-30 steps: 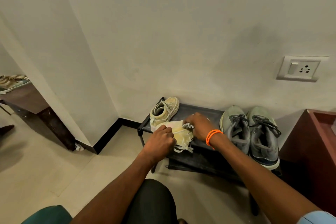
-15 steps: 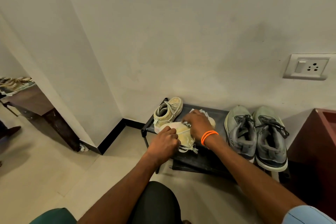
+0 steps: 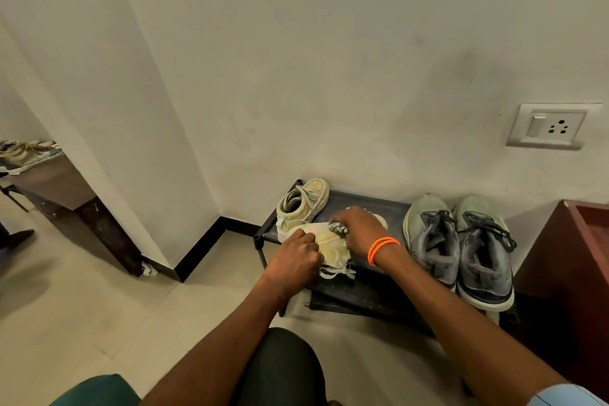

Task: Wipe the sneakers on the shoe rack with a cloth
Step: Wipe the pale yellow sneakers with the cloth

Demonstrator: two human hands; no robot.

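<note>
A low black shoe rack (image 3: 359, 201) stands against the wall. One cream sneaker (image 3: 304, 203) sits upright at its back left. Its mate (image 3: 333, 249) lies tipped on its side near the front, laces dangling. My left hand (image 3: 295, 259) grips that tipped sneaker at its heel end. My right hand (image 3: 357, 231), with an orange band on the wrist, presses a bunched grey cloth (image 3: 339, 227) on the sneaker's upper. A pair of grey sneakers (image 3: 461, 247) with dark laces rests on the rack's right side.
A dark red wooden cabinet (image 3: 566, 260) stands right of the rack. A wall socket (image 3: 548, 125) is above it. At left, past the wall corner, a brown table (image 3: 62, 188) carries another shoe (image 3: 28, 153). My knee (image 3: 280, 366) is below, over a beige tiled floor.
My right hand with the cloth has shifted slightly along the tipped cream sneaker. The left hand keeps its grip. The view has drifted a little.
</note>
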